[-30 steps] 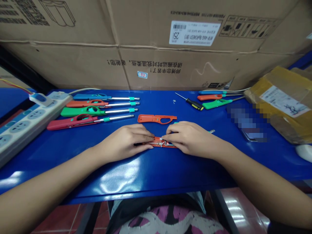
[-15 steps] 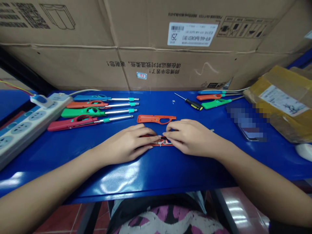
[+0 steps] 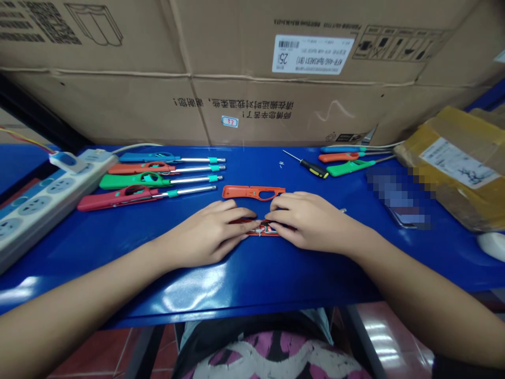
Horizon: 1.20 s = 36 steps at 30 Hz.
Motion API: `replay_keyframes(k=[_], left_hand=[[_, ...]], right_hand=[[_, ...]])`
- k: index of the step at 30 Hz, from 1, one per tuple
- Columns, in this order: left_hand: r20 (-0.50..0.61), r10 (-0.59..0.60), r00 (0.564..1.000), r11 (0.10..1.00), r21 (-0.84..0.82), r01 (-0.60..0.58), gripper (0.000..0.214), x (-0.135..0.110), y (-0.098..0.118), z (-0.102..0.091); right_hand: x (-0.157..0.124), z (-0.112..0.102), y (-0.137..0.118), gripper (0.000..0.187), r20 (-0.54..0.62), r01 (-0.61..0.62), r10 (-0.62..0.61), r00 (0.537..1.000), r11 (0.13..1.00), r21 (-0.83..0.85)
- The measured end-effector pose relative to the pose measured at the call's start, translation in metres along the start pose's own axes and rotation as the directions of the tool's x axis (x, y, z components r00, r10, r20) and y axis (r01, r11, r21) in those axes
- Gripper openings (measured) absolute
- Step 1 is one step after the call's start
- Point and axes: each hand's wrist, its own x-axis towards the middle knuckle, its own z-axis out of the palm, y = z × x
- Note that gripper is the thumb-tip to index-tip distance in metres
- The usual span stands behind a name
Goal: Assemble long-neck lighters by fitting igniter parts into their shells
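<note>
An opened orange lighter half (image 3: 261, 228) with small inner parts lies on the blue table (image 3: 252, 273) between my two hands. My left hand (image 3: 209, 234) rests over its left end, fingers closed down on it. My right hand (image 3: 305, 218) pinches at its middle from the right; most of the shell is hidden under my fingers. A separate orange lighter shell (image 3: 252, 192) lies just behind my hands, apart from them.
Several long-nosed lighters (image 3: 150, 179) lie in a row at the back left beside a white power strip (image 3: 43, 202). A screwdriver (image 3: 307, 166) and three more lighters (image 3: 347, 158) lie at the back right. Cardboard boxes (image 3: 236, 68) wall off the rear; a taped parcel (image 3: 457, 163) sits right.
Both hands have closed in slightly over the opened lighter half, so less of it shows. Nothing else has moved.
</note>
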Motion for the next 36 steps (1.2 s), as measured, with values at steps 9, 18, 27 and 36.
replay_keyframes(k=[9,18,27,36], left_hand=[[-0.112,-0.038,0.993,0.973,-0.231,0.011,0.044,0.000,-0.004,0.005],[-0.267,-0.181,0.946,0.934,-0.348,0.081,0.014,-0.001,-0.019,0.002],[-0.179,-0.327,0.928,0.855,-0.475,0.209,0.012,-0.001,-0.023,0.008],[-0.227,-0.208,0.952,0.915,-0.390,0.107,0.016,0.003,-0.013,0.003]], right_hand=[[0.002,0.005,0.000,0.024,-0.137,-0.049,0.051,0.989,0.999,0.018],[0.002,0.004,0.000,0.025,-0.096,0.046,-0.041,0.995,0.997,0.056],[0.005,0.013,-0.010,0.033,-0.047,0.126,-0.122,0.991,0.989,0.083],[0.007,0.024,-0.011,0.026,-0.159,0.044,-0.022,0.987,0.989,0.138]])
